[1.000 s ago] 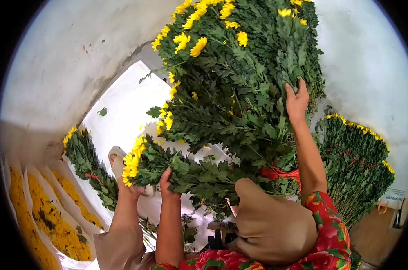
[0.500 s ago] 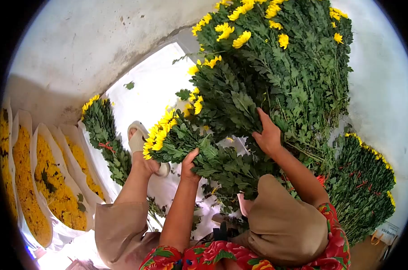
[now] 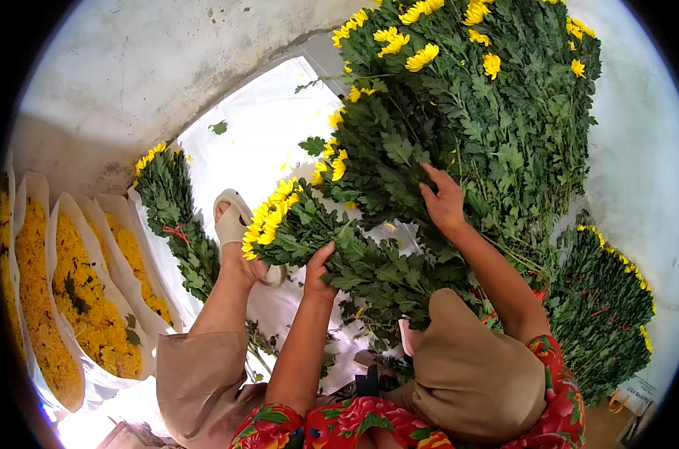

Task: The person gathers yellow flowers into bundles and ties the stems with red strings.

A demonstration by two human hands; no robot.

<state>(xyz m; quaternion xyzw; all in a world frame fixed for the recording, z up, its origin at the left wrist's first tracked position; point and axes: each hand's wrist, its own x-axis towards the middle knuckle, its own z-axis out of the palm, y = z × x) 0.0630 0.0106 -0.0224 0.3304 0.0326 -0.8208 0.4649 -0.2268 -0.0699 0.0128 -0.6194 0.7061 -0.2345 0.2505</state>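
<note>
My left hand [image 3: 321, 275] is closed round a bunch of yellow chrysanthemums [image 3: 294, 224], whose heads point to the upper left and whose leafy stems run back over my right thigh. Above it, my right hand [image 3: 446, 203] reaches into the near side of a large heap of chrysanthemums [image 3: 497, 127]. Its thumb and forefinger are apart against the dark leaves, and no stem shows clearly between them. The other fingertips are partly hidden by foliage.
A tied chrysanthemum bundle [image 3: 176, 224] lies beside my sandalled foot [image 3: 235, 224] on a white sheet [image 3: 261, 112]. Long white bags [image 3: 92, 299] of yellow petals stand at left. More red-tied bundles [image 3: 598, 314] are stacked at right, near the pale wall [image 3: 639, 150].
My right hand has moved a little up and further along the heap's leaves. The left hand keeps its hold on the bunch. The whole view has shifted slightly.
</note>
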